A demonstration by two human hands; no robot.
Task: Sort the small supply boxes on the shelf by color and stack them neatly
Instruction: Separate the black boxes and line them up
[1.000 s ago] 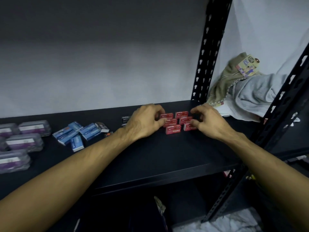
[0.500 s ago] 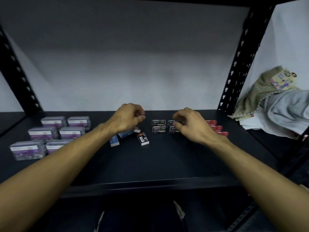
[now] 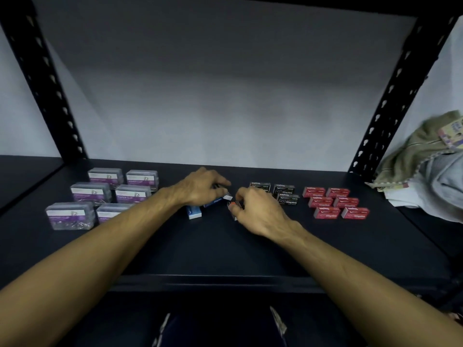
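I am leaning over the black shelf (image 3: 225, 251), with six clear paper clip boxes (image 3: 100, 196) lying at its left and six red staple boxes (image 3: 335, 202) in rows at its right, black staple boxes (image 3: 284, 194) beside them. My left hand (image 3: 200, 187) is resting over the blue boxes (image 3: 194, 212); its grip I cannot tell. My right hand (image 3: 258, 212) is pinching a small dark box (image 3: 235, 204).

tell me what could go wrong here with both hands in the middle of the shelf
1. The right hand pinches a small dark box by its fingertips; it could slip or spill.
2. The left hand lies over the loose blue boxes, so a sweep may scatter them.
3. The right forearm is close to the black boxes and could knock that group askew.
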